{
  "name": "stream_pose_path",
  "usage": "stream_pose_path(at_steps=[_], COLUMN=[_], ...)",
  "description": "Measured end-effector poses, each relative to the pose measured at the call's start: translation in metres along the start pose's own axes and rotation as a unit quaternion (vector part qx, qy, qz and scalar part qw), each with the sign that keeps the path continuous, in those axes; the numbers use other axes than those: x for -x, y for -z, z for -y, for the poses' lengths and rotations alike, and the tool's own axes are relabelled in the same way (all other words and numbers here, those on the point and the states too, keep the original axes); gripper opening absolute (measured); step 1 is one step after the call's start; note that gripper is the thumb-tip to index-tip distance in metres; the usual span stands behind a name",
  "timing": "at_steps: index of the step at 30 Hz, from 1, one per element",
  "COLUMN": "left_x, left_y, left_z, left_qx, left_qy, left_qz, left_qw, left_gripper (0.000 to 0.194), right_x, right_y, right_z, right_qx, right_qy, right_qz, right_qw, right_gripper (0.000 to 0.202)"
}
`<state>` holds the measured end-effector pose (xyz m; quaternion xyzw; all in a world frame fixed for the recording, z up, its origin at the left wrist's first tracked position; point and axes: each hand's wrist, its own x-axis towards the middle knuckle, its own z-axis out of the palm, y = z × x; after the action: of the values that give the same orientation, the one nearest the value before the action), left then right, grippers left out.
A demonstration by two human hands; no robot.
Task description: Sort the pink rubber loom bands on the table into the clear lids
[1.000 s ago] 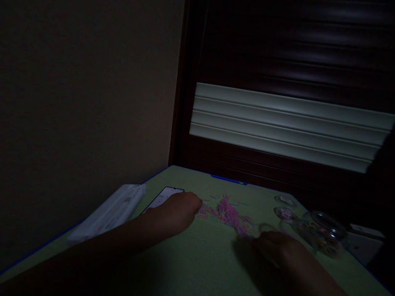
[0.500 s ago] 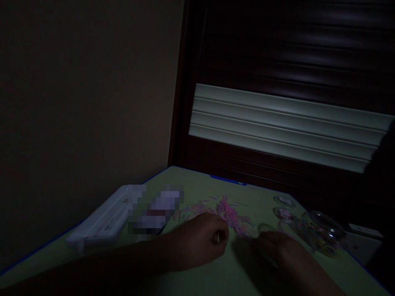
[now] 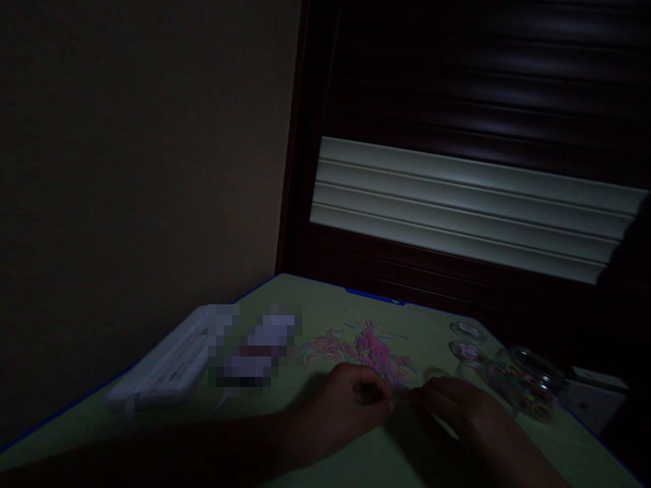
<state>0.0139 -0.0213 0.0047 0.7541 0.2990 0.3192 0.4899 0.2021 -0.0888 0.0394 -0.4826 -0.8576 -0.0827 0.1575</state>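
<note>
My left hand (image 3: 348,410) is curled, thumb and fingertips pinched together just in front of a loose pile of small pink bands (image 3: 373,349). Close to its right is my right hand (image 3: 460,410), its fingers also pressed together near the pile's front edge. The fingertips of the two hands almost meet. Whatever lies in either pinch is too small and dark to make out. Paler, mixed-colour bands (image 3: 328,346) spread out to the left of the pink heap.
On the right lies a clear jar (image 3: 534,383) with colourful hair ties inside. Clear round containers (image 3: 466,351) sit behind it. A white case (image 3: 163,369) and a blurred-out phone-like object (image 3: 262,349) lie left on the pale table (image 3: 305,291). A white box (image 3: 595,396) stands beyond the table's right edge.
My left hand has moved right and slightly toward me, bringing its fingertips close to the right hand's. More of the mixed-colour bands shows. My right hand has barely moved.
</note>
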Motion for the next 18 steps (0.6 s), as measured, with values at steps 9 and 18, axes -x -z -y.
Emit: stream_pose_path(at_steps=[9,18], left_x=[0.002,0.0], left_y=[0.0,-0.002], left_z=[-0.009,0.002], left_qx=[-0.006,-0.013], left_qy=[0.015,-0.001], left_qz=[0.021,0.024], left_qw=[1.0,1.0], left_gripper=[0.015,0.017], right_x=[0.001,0.0], right_y=[-0.009,-0.012], right_z=[-0.009,-0.006], right_qx=[-0.016,-0.002], right_qy=[0.053,0.057], right_qz=[-0.011,-0.005], right_qw=[0.998,0.998], right_gripper=[0.02,0.023])
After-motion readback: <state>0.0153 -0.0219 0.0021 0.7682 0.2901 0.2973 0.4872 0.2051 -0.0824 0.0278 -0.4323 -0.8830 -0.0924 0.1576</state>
